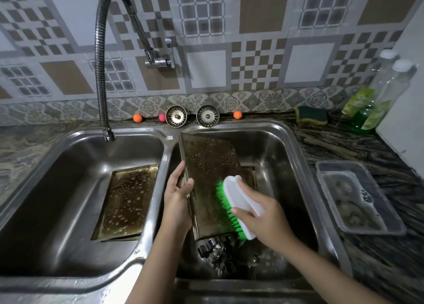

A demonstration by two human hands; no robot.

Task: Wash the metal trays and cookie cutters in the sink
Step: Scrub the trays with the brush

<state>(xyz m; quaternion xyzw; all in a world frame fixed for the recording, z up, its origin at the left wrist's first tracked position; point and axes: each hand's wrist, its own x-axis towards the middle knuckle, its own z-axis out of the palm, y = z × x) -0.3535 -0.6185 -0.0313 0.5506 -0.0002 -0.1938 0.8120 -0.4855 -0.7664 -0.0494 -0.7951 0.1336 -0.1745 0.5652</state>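
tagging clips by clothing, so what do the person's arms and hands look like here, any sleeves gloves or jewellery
Both forearms are bare as far as the frame shows, with no sleeves in view. The left hand and right hand wear no gloves, and no rings, watch or bracelets are visible. The fingers show short, unpainted nails.

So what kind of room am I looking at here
Most likely a home kitchen, at the washing-up spot. A steel double sink is set in a stone-patterned counter with a flexible tap on a tiled wall, and a sponge and green dish soap bottles sit beside it.
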